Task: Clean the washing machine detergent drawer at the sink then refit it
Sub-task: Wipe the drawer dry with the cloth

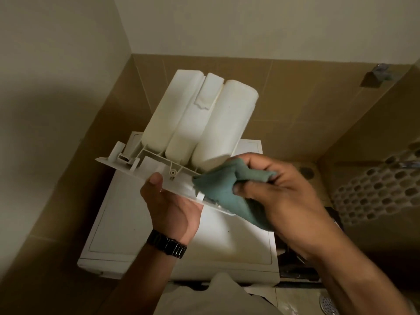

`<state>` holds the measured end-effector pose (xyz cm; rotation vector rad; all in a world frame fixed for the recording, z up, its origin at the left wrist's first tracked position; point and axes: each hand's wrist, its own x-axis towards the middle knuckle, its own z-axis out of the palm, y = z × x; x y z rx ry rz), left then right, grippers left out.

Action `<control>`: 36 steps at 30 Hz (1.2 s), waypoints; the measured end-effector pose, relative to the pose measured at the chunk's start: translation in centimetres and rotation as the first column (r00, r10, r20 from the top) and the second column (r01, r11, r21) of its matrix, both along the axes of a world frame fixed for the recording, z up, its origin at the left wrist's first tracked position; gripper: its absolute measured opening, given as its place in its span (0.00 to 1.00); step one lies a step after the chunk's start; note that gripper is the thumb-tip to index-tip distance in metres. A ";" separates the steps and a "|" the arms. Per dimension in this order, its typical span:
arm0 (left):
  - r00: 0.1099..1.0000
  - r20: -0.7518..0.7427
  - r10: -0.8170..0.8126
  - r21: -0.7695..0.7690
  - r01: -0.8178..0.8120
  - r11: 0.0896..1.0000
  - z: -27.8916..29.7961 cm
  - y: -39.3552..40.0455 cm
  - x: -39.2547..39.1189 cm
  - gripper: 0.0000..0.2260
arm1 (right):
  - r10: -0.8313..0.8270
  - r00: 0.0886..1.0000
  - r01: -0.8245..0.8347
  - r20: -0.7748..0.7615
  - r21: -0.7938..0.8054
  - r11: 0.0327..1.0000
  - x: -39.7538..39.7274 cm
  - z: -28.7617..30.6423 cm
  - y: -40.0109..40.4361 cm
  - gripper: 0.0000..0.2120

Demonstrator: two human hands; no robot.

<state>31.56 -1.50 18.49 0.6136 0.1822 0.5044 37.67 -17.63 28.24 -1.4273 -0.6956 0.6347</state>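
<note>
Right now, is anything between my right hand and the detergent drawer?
Yes: the bunched green cloth. The right hand grips it and presses it against the white plastic detergent drawer near its front panel. The left hand holds the panel directly.

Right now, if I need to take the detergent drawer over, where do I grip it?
Grip the flat front panel of the detergent drawer from the near edge, beside the left hand. It offers a thin, pinchable edge; the rounded compartments look harder to hold, and the right hand with the green cloth occupies the right end.

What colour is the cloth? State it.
The cloth is dull teal-green, plain with no pattern, bunched in the right hand. It shows in the head view.
</note>
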 end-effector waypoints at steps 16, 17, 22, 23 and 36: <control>0.999 0.015 0.040 0.019 -0.040 0.999 0.7 -0.3 -1.1 0.24 | -0.062 0.843 0.219 0.535 -0.234 0.947 -0.2 -1.9 -2.5 0.21; 0.999 0.029 0.022 0.014 -0.023 1.000 0.6 -0.1 -1.0 0.23 | -0.065 0.831 0.227 0.553 -0.229 0.947 -0.5 -2.1 -2.3 0.21; 0.996 0.085 0.007 0.046 -0.011 0.999 0.5 0.2 -0.9 0.25 | -0.007 0.931 0.088 0.365 -0.207 0.974 -1.3 -3.6 -1.9 0.19; 0.997 0.071 0.013 0.040 -0.016 0.999 0.5 -0.1 -0.9 0.26 | -0.033 0.965 0.075 0.259 -0.157 0.985 -0.8 -3.4 -2.2 0.17; 0.970 -0.227 0.089 0.180 -0.048 0.983 0.0 0.4 -0.8 0.43 | -0.217 0.880 0.241 -0.423 0.004 0.970 0.9 -2.4 -3.1 0.13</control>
